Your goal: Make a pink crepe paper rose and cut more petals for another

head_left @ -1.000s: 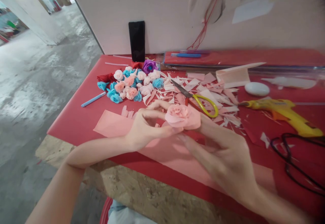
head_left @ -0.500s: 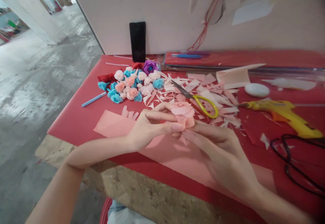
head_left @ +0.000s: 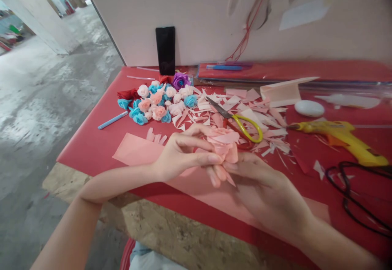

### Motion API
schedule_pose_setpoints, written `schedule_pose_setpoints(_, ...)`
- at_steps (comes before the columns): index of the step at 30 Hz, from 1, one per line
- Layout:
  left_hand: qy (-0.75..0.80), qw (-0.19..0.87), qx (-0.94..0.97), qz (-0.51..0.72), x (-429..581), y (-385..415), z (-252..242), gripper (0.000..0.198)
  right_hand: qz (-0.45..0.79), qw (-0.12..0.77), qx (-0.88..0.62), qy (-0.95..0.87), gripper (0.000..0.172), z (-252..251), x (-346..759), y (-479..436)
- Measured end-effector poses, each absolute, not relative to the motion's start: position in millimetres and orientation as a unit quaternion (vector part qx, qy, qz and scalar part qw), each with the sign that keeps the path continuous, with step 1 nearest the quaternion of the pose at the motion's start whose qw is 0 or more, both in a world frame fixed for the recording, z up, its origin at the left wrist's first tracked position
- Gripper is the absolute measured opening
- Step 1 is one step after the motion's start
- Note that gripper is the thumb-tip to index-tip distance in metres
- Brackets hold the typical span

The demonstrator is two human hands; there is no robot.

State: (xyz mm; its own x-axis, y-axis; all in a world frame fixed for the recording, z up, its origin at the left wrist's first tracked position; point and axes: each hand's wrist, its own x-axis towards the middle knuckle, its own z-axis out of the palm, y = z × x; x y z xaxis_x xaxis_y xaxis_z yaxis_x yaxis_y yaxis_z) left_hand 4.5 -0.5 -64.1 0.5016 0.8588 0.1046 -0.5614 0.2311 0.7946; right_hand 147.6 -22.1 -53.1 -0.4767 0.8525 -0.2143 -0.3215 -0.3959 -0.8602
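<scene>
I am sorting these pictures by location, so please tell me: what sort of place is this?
Probably a craft workspace in a workshop-like building: paper flowers and a yellow glue gun lie on the red table, and a bare, concrete-looking floor stretches away beside it.

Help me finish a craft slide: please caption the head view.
Left hand and right hand hold a pink paper flower above a red table, with scissors and paper scraps beyond.
</scene>
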Motion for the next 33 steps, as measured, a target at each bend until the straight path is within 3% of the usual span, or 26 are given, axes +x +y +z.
schedule_pose_setpoints(13,0.209,0.725,0.445,0.482,5.6,-3.4,-64.6,0.007,0.775,0.383,-0.321,-0.388,0.014,-57.6,148.7,-20.9)
schedule_pose_setpoints(16,0.272,0.643,0.48,0.531,5.3,-3.6,-66.9,0.004,0.67,0.42,-0.358,-0.496,0.011,-56.1,148.5,-24.9)
schedule_pose_setpoints(19,0.31,0.572,0.505,0.567,4.4,-3.0,-68.9,0.007,0.465,0.464,-0.397,-0.641,0.01,-52.7,146.2,-27.5)
schedule_pose_setpoints(22,0.316,0.551,0.517,0.573,3.4,-1.9,-70.9,0.014,0.285,0.479,-0.394,-0.731,0.013,-52.2,143.7,-26.7)
schedule_pose_setpoints(25,0.321,0.557,0.517,0.565,3.2,-1.2,-72.4,0.013,0.207,0.472,-0.389,-0.764,0.015,-54.9,143.7,-24.6)
schedule_pose_setpoints(28,0.302,0.589,0.509,0.55,3.8,-1.7,-71.5,0.006,0.202,0.471,-0.385,-0.768,0.017,-56.4,145.7,-24.4)
schedule_pose_setpoints(33,0.234,0.68,0.481,0.501,4.2,-3.9,-67.1,0.017,0.353,0.448,-0.411,-0.711,0.023,-55.3,147.5,-28.7)
